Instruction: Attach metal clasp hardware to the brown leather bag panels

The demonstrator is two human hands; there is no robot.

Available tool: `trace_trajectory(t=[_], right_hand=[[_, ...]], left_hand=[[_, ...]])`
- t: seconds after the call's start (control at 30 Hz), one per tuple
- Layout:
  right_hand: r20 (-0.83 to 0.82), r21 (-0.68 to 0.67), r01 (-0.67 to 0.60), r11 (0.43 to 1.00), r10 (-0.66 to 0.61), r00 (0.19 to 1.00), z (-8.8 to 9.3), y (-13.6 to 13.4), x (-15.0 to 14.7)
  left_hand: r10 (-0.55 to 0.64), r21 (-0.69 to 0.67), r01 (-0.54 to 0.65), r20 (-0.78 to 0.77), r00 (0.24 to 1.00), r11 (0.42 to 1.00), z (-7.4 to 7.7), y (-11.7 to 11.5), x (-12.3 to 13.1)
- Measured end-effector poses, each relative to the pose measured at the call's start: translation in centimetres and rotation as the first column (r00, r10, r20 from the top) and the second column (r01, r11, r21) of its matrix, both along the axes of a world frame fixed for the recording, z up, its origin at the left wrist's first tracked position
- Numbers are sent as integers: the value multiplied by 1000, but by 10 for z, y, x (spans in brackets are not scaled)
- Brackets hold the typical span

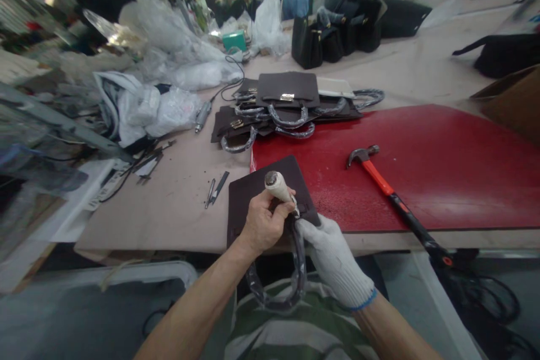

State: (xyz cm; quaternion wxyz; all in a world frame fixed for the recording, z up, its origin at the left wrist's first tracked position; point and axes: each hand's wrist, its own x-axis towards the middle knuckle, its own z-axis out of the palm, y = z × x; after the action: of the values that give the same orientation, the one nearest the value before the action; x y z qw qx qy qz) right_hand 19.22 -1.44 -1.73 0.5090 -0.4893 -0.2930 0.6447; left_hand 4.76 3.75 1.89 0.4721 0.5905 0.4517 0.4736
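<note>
The white-wrapped tool (278, 186) stood over the dark brown bag panel (253, 187), its long axis slanting from the blunt butt at upper left toward the lower right, near the base of the film-wrapped handle (299, 261). The bare left hand (265, 220) was closed around the tool; the gloved right hand (333, 253) gripped the panel's near right corner. The handle loop pointed toward the wearer, beyond the table's (169, 211) near edge. Farther right, a claw hammer (382, 180) lay on the red sheet (455, 163), head away from the wearer.
</note>
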Motion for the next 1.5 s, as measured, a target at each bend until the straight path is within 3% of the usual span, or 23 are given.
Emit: trace_trajectory(t=[0.1,0.2,0.4,0.63,0.73,0.8,0.83,0.87,0.93,1.0,1.03,1.1,1.23,1.3,1.33,1.4,1.47,1.5], right_hand=[[76,-1,26,1000,-26,997,6,18,-5],[126,-20,19,1000,-16,992,7,25,-6],[182,-110,-59,992,78,980,4,16,4],[216,-240,-240,941,292,932,15,3,15],[378,-220,-293,931,358,854,25,-2,37],[632,-143,-235,961,271,726,32,-3,64],[775,-83,-176,981,175,607,36,-2,81],[888,-15,-95,995,57,456,38,0,98],[994,85,-24,996,-83,66,39,5,130],[960,38,-58,998,-52,-276,36,11,154],[924,-23,-67,997,-5,-381,32,13,163],[878,-139,-61,988,94,-470,24,18,174],[896,-244,-79,966,194,-400,19,31,187],[931,-255,-46,966,232,-280,30,34,189],[958,-239,-26,971,232,-166,40,34,188],[972,-149,2,989,146,185,68,25,177],[857,27,55,998,-51,513,99,9,156],[772,99,34,994,-99,628,112,0,145]], left_hand=[[-18,63,22,-58,998,998,-2,22,1],[-25,90,36,-116,993,995,-17,31,0],[-6,84,17,-122,993,996,-44,23,-4],[-92,204,144,-244,965,968,-47,18,-5],[-97,264,172,-274,957,949,-50,16,-5],[-90,315,185,-292,952,931,-52,16,-5],[-82,336,186,-299,951,923,-53,16,-5],[-74,349,184,-306,949,919,-54,17,-4],[-64,353,180,-316,947,918,-54,17,-3],[-69,341,183,-319,945,922,-54,17,-2],[-69,337,181,-320,945,924,-53,17,-2],[-64,336,178,-323,944,925,-52,17,-1],[-68,332,176,-313,947,927,-50,16,1],[-78,315,177,-303,950,932,-48,16,2],[-84,305,178,-298,951,936,-47,16,2],[-96,289,182,-288,953,940,-45,16,2],[-101,287,184,-280,955,940,-44,16,2],[-99,291,181,-277,956,939,-44,15,2]])
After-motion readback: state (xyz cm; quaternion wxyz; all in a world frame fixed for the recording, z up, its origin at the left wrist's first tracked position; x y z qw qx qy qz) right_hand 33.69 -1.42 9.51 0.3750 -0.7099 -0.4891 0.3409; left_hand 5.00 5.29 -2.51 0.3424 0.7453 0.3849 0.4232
